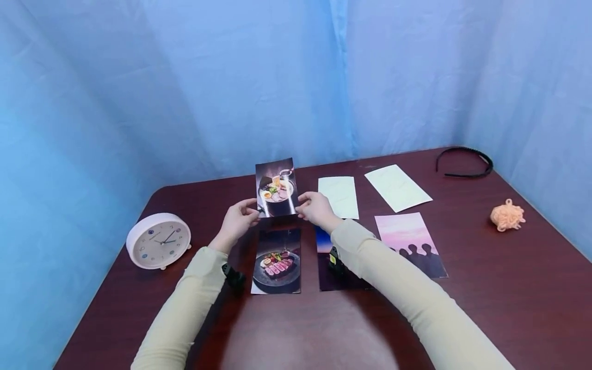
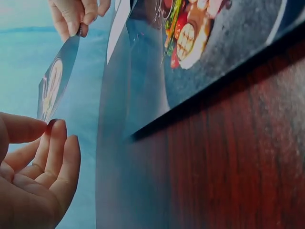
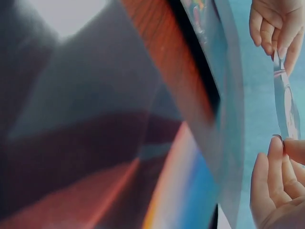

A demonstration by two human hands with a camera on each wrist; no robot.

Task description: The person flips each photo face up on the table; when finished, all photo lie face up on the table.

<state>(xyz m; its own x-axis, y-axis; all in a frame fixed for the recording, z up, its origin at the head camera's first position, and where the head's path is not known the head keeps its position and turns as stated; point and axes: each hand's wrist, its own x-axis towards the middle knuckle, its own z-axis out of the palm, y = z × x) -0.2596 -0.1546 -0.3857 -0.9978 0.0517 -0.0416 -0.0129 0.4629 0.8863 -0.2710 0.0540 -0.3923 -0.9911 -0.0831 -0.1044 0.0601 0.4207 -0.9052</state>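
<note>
A glossy photo of a ramen bowl [image 1: 276,189] is held up off the table by its two lower corners. The left hand [image 1: 238,222] pinches its left corner between thumb and fingers, and the right hand [image 1: 318,208] pinches the right one. In the left wrist view the ramen photo [image 2: 59,78] appears nearly edge-on between both hands. Just below it on the table lies a photo of sliced meat on a dark plate [image 1: 277,263]. Under the right forearm lies a dark photo with a blue and orange sky [image 1: 324,270], partly hidden by the sleeve.
Two white cards [image 1: 339,192] lie at the back, one tilted. Right of the forearm is a pink-sky photo with silhouettes [image 1: 409,234]. A white alarm clock [image 1: 159,241] stands at left. A black headband [image 1: 467,163] and a peach knotted bundle [image 1: 507,216] lie at right.
</note>
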